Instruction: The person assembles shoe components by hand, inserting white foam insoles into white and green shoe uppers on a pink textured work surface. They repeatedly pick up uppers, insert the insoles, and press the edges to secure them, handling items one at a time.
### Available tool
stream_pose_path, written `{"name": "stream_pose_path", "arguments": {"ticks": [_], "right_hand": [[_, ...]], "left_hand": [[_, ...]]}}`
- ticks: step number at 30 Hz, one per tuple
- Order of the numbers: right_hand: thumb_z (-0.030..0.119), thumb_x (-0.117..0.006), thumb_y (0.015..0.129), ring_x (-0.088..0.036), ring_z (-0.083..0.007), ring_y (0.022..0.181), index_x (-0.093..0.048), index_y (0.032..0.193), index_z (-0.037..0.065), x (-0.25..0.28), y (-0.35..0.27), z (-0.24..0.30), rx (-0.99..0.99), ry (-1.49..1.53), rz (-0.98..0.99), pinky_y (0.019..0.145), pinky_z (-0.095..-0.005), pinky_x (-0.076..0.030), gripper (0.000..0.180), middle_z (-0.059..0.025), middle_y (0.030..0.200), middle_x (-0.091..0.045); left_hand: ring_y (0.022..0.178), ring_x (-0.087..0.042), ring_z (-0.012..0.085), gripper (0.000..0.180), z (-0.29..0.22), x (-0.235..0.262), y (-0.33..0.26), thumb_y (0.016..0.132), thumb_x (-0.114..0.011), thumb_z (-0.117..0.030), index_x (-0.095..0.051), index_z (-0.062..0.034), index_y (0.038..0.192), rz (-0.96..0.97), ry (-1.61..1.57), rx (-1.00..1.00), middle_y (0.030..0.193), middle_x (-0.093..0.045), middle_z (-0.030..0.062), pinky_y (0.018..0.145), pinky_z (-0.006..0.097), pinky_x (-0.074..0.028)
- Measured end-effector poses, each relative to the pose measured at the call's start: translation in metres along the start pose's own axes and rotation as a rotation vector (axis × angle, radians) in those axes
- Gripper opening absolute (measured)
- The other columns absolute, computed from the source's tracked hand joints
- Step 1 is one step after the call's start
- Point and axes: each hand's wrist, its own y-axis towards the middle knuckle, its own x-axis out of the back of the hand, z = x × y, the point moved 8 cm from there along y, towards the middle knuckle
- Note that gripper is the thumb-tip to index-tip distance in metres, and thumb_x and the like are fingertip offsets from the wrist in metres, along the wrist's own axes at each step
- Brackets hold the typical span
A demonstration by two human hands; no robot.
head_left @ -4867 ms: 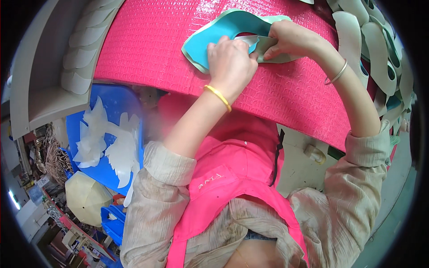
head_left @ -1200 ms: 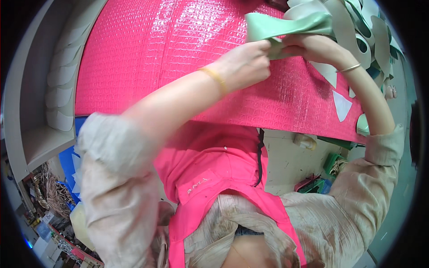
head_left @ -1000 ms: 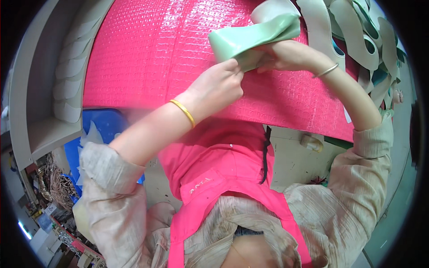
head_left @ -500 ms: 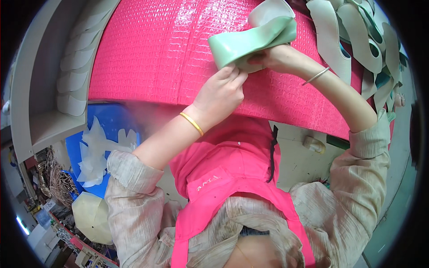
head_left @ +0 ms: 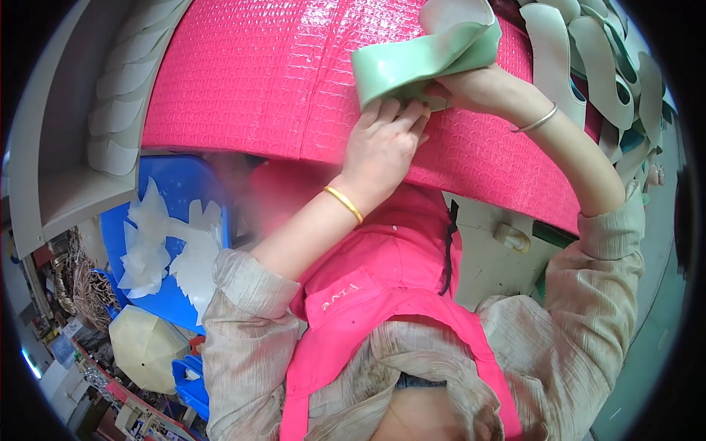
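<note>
A glossy pale green shoe upper [head_left: 404,65], with an off-white inner side, is bent into a loop above the pink table. My right hand [head_left: 476,90] grips it from the right, thumb against the near inner side and the other fingers partly hidden behind it. At its lower edge, my left hand [head_left: 386,143] has its fingers bent and pressed together on the material. The fingertips are partly hidden under the loop. Both hands are at the middle right of the table, a little above its front edge.
The pink textured table cover [head_left: 243,88] spans the front. More pale uppers [head_left: 599,70] lie piled at the right. On the left, a grey tray [head_left: 62,213] holds a row of pale pieces [head_left: 118,114]. A blue bin [head_left: 165,290] with white scraps stands below it.
The upper and both hands have shifted slightly right. My left hand has turned, and its fingers reach further under the lower edge. More of the blue bin shows.
</note>
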Motion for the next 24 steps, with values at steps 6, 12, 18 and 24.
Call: {"name": "stream_pose_path", "arguments": {"ticks": [6,12,18,24], "right_hand": [[0.008,-0.066,0.071,-0.057,-0.0218,0.09,-0.055,0.109,0.007,-0.004,0.004,-0.006,-0.111,0.05,0.209,0.08,-0.0299,-0.045,0.039,-0.0108,0.102,-0.059],[0.007,-0.064,0.072,-0.059,-0.0252,0.088,-0.055,0.109,0.004,0.017,-0.003,0.005,0.16,-0.002,0.173,0.077,-0.0332,-0.047,0.038,-0.0127,0.1,-0.06],[0.007,-0.063,0.073,-0.059,-0.0291,0.085,-0.056,0.104,0.001,0.017,-0.018,-0.028,0.004,-0.003,0.254,0.076,-0.0355,-0.046,0.032,-0.0153,0.09,-0.061],[0.01,-0.06,0.074,-0.059,-0.0308,0.084,-0.056,0.095,0.0,0.024,-0.002,0.008,0.297,-0.037,0.203,0.073,-0.0378,-0.046,0.024,-0.0158,0.084,-0.061]], "left_hand": [[0.09,-0.048,0.0201,0.035,-0.005,-0.003,0.0,0.071,-0.062,-0.019,-0.059,-0.0058,0.103,-0.079,0.034,-0.008,0.098,-0.053,0.0037,0.084,0.034,-0.038],[0.091,-0.048,0.0206,0.029,-0.02,-0.012,0.015,0.072,-0.058,-0.013,-0.06,0.0002,0.098,0.02,0.131,-0.043,0.099,-0.053,0.0052,0.084,0.032,-0.04],[0.081,-0.051,0.018,0.014,-0.02,-0.011,0.022,0.066,-0.055,-0.008,-0.06,-0.002,0.078,0.042,0.075,-0.224,0.085,-0.05,0.0046,0.072,0.029,-0.044],[0.081,-0.051,0.0164,0.011,-0.001,0.015,0.019,0.071,-0.055,-0.007,-0.061,-0.0013,0.078,0.196,0.192,-0.296,0.082,-0.051,0.0042,0.069,0.028,-0.043]]}}
